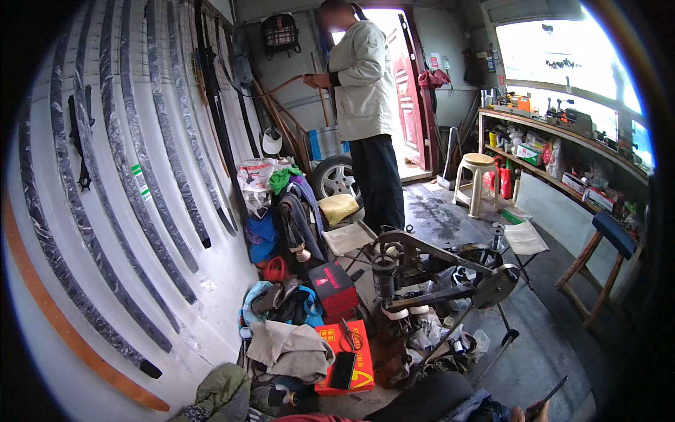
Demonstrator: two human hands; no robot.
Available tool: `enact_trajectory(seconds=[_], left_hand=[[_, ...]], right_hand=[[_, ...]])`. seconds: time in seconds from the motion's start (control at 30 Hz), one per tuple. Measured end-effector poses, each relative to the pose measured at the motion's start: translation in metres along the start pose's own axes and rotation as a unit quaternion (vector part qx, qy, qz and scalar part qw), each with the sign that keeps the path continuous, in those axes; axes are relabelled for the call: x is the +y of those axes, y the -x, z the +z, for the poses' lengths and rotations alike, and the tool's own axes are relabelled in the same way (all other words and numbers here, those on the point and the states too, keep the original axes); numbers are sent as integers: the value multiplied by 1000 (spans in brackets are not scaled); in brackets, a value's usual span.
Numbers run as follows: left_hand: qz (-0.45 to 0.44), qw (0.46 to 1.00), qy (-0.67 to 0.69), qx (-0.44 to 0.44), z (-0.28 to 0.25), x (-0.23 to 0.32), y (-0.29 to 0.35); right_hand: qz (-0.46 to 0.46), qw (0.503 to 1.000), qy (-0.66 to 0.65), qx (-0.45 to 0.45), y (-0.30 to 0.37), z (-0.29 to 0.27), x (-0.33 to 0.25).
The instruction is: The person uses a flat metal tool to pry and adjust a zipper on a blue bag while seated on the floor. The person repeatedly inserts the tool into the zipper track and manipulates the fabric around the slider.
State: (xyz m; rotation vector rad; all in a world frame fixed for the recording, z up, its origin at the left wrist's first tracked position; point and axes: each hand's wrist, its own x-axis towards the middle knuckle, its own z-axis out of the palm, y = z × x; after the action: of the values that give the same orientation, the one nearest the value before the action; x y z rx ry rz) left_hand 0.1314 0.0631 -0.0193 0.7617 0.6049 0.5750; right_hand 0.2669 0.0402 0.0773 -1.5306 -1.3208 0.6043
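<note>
Item: dark tool (551, 392) at four o'clock, tip toward two, at right hand (538, 413), grip beyond my telling, left hand unseen; phone (343, 370), scissors (349, 336) on red box (363, 360) at six, presumably for easy reach.

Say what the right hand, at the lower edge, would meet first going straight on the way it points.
Past the dark tool, the right hand seems to have a free way over the grey floor; the blue-topped stool stands near that line, though depth is unclear.
</note>
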Motion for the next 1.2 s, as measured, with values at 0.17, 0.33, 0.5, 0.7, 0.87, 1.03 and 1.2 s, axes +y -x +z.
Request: enact_trajectory(seconds=[0.17, 0.33, 0.5, 0.7, 0.87, 1.03, 1.2], left_hand=[[-128, 991, 11, -43, -6, -2, -2], [-34, 999, -17, -20, -2, 7, 6], [-94, 994, -36, -40, 0, 38, 37], [-135, 988, 67, 20, 15, 47, 45], [-142, 986, 83, -21, 15, 57, 48], [-160, 982, 99, 14, 20, 64, 48], [-108, 988, 104, 19, 16, 63, 47]], right_hand=[[24, 998, -66, -3, 4, -2, 5], [66, 996, -66, 14, 4, -5, 0], [15, 999, 45, 17, 2, -10, -12], [90, 994, 47, -43, 0, -17, -24], [120, 988, 70, -70, -6, -17, -31], [101, 992, 35, -62, -2, -17, -28], [65, 995, 26, -74, -2, -24, -17]])
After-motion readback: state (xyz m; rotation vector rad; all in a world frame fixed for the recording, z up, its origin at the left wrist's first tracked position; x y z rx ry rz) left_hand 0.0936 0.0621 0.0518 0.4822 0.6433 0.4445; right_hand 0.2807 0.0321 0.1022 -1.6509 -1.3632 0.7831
